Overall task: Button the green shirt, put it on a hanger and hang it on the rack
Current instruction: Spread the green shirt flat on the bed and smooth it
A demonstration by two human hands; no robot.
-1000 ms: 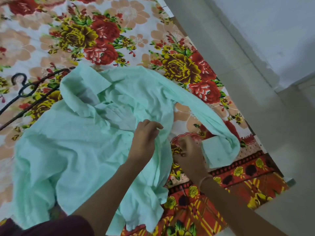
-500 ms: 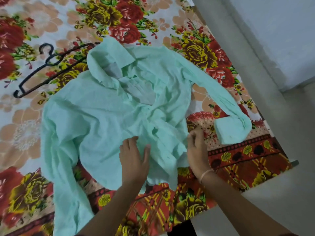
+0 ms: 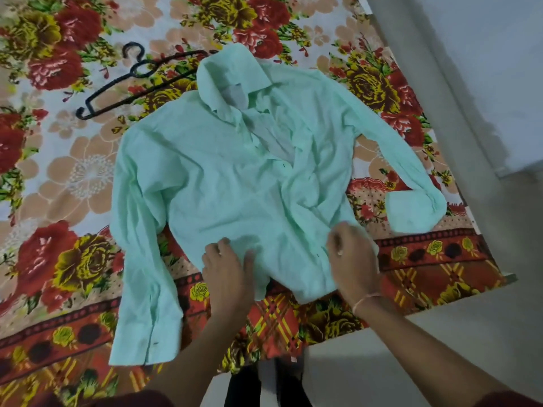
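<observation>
The green shirt (image 3: 223, 183) lies spread front-up on the flowered bedsheet (image 3: 67, 177), collar at the far end and hem toward me. Its front is open at the chest, showing the pale inside. One sleeve runs down the left; the other bends to the right and ends in a folded cuff (image 3: 411, 210). My left hand (image 3: 227, 270) rests flat on the hem, thumb spread. My right hand (image 3: 351, 259) is blurred, its fingers curled on the shirt's lower right front edge. A black hanger (image 3: 138, 83) lies on the sheet beyond the collar, partly under the shirt.
The bed's right edge (image 3: 458, 160) runs diagonally, with pale floor and wall (image 3: 484, 69) beyond it. Its near edge (image 3: 338, 333) is right in front of me. No rack is in view.
The shirt went from bunched and lifted to spread flat on the bed. Both hands came down from the chest area to the hem, and the view has shifted so more of the bed shows.
</observation>
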